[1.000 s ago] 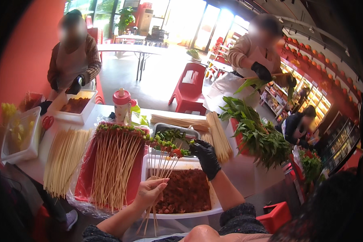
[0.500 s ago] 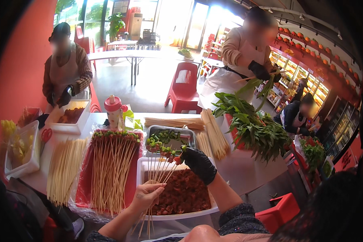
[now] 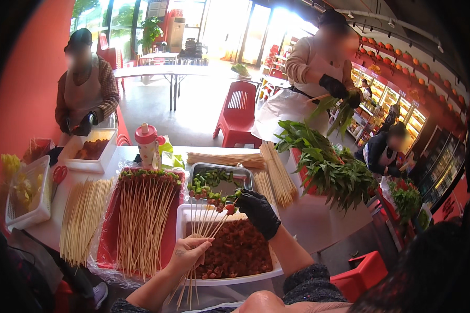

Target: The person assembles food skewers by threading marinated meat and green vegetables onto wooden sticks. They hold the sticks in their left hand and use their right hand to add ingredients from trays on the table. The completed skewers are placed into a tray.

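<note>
Here, at lower centre, the left hand (image 3: 190,253) grips several skewers (image 3: 212,201); just right of centre, the gloved right hand (image 3: 259,213) pinches a green piece (image 3: 237,195).

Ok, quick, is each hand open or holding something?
Left hand: closed, holding several skewers.
Right hand: gloved, at the skewers' tips; can't tell if it's gripping.

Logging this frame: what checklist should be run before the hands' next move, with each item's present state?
1. Left hand gripping the skewers: ok, they fan out above its fingers.
2. Right hand gripping a piece: cannot tell, the black glove hides its fingertips' contact.
3. Both hands gloved: not ok, left is bare.
4. Reddish-brown pieces within reach: ok, just below the hands.
5. Green pieces available: ok, in the metal tray.
</note>
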A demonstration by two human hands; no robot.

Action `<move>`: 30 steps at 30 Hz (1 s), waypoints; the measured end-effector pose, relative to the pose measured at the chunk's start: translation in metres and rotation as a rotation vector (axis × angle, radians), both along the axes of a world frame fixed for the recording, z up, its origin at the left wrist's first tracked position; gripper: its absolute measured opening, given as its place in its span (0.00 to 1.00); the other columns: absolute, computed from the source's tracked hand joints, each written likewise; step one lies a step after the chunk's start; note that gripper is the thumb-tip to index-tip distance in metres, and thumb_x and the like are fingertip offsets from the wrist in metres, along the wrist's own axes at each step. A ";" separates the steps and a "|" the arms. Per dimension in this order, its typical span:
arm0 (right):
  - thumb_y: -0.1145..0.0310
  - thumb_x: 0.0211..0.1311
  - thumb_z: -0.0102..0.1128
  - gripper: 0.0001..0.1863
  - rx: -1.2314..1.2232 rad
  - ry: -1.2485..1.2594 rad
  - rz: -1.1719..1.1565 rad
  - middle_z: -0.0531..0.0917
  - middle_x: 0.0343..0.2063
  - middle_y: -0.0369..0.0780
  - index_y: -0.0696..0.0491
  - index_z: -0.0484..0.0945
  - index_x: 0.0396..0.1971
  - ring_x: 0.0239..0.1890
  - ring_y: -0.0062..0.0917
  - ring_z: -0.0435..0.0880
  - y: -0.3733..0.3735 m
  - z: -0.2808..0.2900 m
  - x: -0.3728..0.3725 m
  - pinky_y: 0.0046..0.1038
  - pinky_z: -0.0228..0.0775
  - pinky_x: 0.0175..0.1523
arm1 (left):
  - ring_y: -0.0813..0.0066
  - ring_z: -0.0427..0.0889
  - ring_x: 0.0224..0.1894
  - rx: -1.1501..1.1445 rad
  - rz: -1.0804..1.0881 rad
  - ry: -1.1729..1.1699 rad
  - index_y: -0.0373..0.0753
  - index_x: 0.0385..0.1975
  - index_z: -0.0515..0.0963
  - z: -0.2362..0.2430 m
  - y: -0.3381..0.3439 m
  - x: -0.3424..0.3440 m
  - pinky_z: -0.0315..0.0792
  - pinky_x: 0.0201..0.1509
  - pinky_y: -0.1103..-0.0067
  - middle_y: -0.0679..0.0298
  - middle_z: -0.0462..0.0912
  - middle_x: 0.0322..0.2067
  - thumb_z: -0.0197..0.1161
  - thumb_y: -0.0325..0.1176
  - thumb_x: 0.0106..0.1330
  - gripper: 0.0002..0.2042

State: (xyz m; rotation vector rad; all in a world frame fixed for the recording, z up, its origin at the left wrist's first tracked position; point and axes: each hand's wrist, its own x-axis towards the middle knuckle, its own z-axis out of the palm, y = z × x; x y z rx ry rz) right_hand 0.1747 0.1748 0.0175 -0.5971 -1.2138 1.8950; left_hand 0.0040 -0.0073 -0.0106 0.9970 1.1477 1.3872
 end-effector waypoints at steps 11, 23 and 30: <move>0.70 0.56 0.55 0.11 0.004 -0.155 -0.039 0.81 0.28 0.36 0.58 0.76 0.37 0.29 0.19 0.79 -0.004 0.004 -0.002 0.18 0.69 0.33 | 0.85 0.70 0.11 0.020 0.000 -0.002 0.27 0.38 0.76 -0.003 0.001 0.000 0.58 0.08 0.90 0.61 0.73 0.28 0.54 0.25 0.61 0.09; 0.73 0.53 0.57 0.08 -0.044 -0.124 -0.021 0.81 0.27 0.36 0.58 0.78 0.34 0.28 0.18 0.79 -0.002 -0.005 -0.001 0.17 0.69 0.31 | 0.86 0.70 0.10 0.052 0.024 0.006 0.27 0.37 0.76 -0.003 0.000 0.001 0.57 0.08 0.91 0.62 0.72 0.28 0.53 0.24 0.61 0.08; 0.69 0.54 0.59 0.08 0.060 -0.236 0.029 0.79 0.23 0.31 0.55 0.79 0.33 0.25 0.13 0.73 0.000 -0.016 -0.004 0.15 0.63 0.29 | 0.86 0.69 0.10 0.045 0.024 0.014 0.28 0.36 0.77 -0.003 0.000 0.001 0.58 0.08 0.90 0.62 0.72 0.28 0.53 0.23 0.61 0.08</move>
